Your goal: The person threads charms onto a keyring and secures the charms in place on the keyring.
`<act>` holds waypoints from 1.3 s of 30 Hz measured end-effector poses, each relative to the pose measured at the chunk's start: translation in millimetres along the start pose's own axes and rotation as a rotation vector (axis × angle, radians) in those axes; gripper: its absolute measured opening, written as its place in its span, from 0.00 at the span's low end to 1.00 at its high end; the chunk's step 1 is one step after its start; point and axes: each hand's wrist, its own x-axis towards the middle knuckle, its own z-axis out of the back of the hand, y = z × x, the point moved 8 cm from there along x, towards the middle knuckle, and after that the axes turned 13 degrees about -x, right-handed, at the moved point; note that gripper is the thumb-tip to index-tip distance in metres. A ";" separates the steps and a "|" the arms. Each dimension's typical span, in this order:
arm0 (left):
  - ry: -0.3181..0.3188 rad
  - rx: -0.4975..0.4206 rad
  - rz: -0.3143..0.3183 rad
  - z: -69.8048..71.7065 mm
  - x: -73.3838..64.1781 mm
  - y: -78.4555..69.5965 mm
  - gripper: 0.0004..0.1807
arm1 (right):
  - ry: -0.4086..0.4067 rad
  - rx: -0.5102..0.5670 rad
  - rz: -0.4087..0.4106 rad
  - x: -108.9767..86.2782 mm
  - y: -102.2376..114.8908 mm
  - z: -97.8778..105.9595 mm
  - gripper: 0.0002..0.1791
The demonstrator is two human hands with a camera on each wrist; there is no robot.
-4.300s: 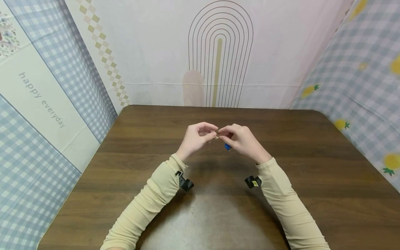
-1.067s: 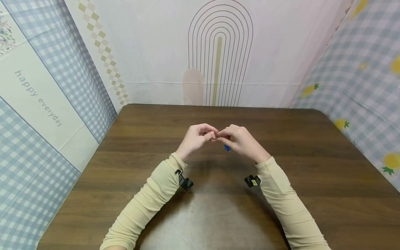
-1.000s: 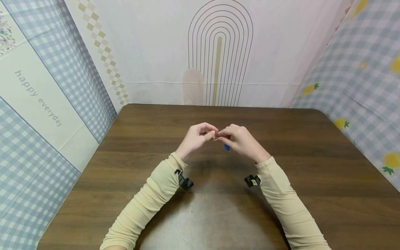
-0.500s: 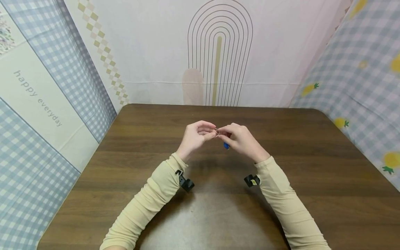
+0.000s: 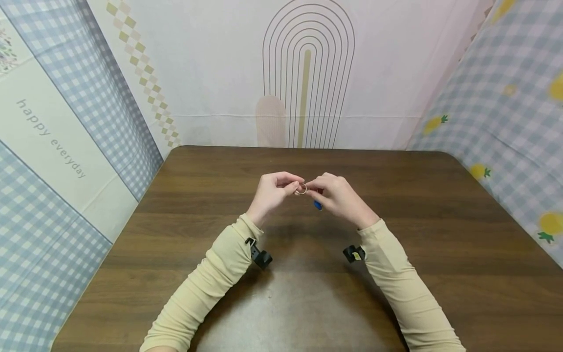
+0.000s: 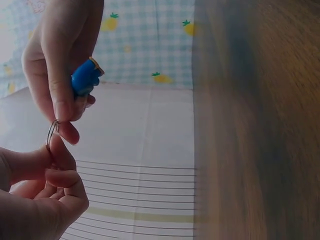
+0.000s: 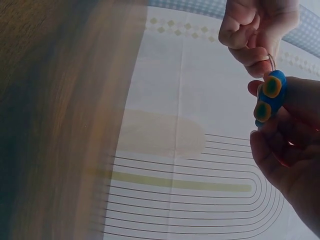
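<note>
Nearest us, the left sleeve (image 5: 211, 274) and right sleeve (image 5: 404, 274) reach in from either side, angled so that the hands meet in the middle. The left camera (image 5: 262, 259) and right camera (image 5: 352, 253) sit at the wrists on the inner sides, probably to give each a close look at the fingers.

Farther in, above the worktop (image 5: 303, 313), the left hand (image 5: 269, 195) is clamped on the left side of a thin metal ring (image 6: 49, 136) with thumb and finger. The right hand (image 5: 340, 198) pinches the right side of it. We take it that two opposed grips steady so small a thing, and that fingertips alone are used because the wire leaves little to hold.

The charm (image 7: 270, 97), blue with orange-and-green ovals, is at the right hand's fingers, just beside the ring; we cannot tell how the two join. Its place below the thumb probably keeps it out of the pinch.

Beyond the worktop's far edge hangs a white cloth (image 5: 211, 73), with checked cloth (image 5: 506, 112) to the right, seemingly there to screen the background.
</note>
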 end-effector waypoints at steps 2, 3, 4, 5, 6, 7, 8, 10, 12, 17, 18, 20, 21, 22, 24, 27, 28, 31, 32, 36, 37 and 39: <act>0.021 -0.033 0.004 -1.0 -0.5 -0.8 0.10 | -0.008 -0.002 -0.002 0.3 -0.5 -0.2 0.08; 0.032 -0.049 0.010 -1.7 -0.8 -0.8 0.10 | -0.011 -0.004 -0.005 0.4 -0.9 -0.2 0.07; 0.040 -0.065 0.020 -2.3 -1.1 -0.5 0.11 | -0.012 -0.005 -0.012 0.5 -1.3 -0.2 0.08; 0.046 -0.085 0.031 -2.9 -1.3 0.1 0.12 | -0.013 -0.002 -0.021 0.5 -2.0 -0.2 0.08; 0.048 -0.094 0.041 -3.3 -1.6 0.7 0.12 | -0.010 -0.002 -0.031 0.4 -2.8 -0.5 0.09; 0.046 -0.104 0.048 -3.7 -1.8 1.1 0.13 | -0.008 0.001 -0.040 0.4 -3.4 -0.6 0.10; 0.041 -0.115 0.052 -3.8 -1.8 1.5 0.14 | -0.007 0.004 -0.046 0.4 -3.8 -0.5 0.11; 0.013 -0.123 0.051 -2.9 -1.5 2.2 0.15 | -0.007 0.008 -0.057 0.4 -4.5 -0.2 0.13; -0.024 -0.126 0.043 -1.4 -1.0 2.7 0.14 | -0.009 0.000 -0.055 0.2 -4.7 -0.1 0.13; -0.094 -0.150 0.027 2.6 -0.3 4.7 0.12 | -0.014 -0.009 -0.044 0.2 -4.0 0.6 0.12; -0.100 -0.149 0.022 3.1 -0.2 4.8 0.12 | -0.015 -0.006 -0.042 0.1 -4.0 0.9 0.12; -0.107 -0.142 0.012 3.9 -0.1 4.5 0.11 | -0.015 -0.001 -0.037 0.2 -3.7 1.2 0.11; -0.109 -0.135 0.006 4.3 0.0 4.1 0.11 | -0.014 0.001 -0.032 0.3 -3.4 1.2 0.10; -0.109 -0.124 0.002 4.7 0.2 3.9 0.11 | -0.011 0.002 -0.029 0.4 -3.0 1.2 0.10; -0.103 -0.109 0.000 4.6 0.5 3.8 0.11 | -0.005 0.001 -0.023 0.2 -2.3 1.1 0.09; -0.084 -0.103 0.003 5.5 0.7 3.5 0.12 | 0.010 -0.002 -0.028 1.0 -1.3 -0.1 0.10; -0.076 -0.108 0.006 5.6 0.8 3.6 0.13 | 0.013 -0.005 -0.034 1.0 -1.4 -0.5 0.11; -0.057 -0.123 0.017 5.9 0.8 3.0 0.14 | 0.011 -0.009 -0.044 0.8 -1.8 -1.4 0.15; -0.050 -0.127 0.019 6.0 0.8 2.4 0.15 | 0.009 -0.012 -0.043 0.8 -1.8 -1.8 0.15; -0.030 -0.120 0.021 6.3 0.5 -1.1 0.16 | -0.006 -0.028 -0.031 0.4 -2.2 -2.8 0.16; -0.026 -0.117 0.018 6.5 0.6 -1.8 0.16 | -0.007 -0.034 -0.028 0.6 -2.3 -3.2 0.16; -0.028 -0.104 0.016 7.0 0.5 -2.5 0.16 | -0.006 -0.039 -0.025 0.8 -2.4 -3.5 0.15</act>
